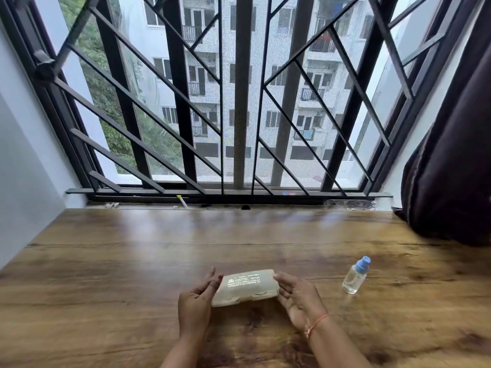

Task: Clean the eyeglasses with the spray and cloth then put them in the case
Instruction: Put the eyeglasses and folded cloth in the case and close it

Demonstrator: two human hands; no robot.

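While the wooden table (106, 261) lies under the barred window, a closed beige case (245, 287) is gripped at its ends, the left hand (195, 301) and right hand (299, 298) both grasping it; a spray bottle (355, 276) is stood well apart at the right.

The case (245, 287) is beige, oblong with rounded corners, and shut; white printed lettering runs across its upper face, too blurred for me to read in full. It lies lengthwise left to right, held at both short ends. The spray bottle (356, 275) stands to the right of the case, well apart from it: clear body, clear liquid inside, blue pump cap on. It leans slightly in this view.
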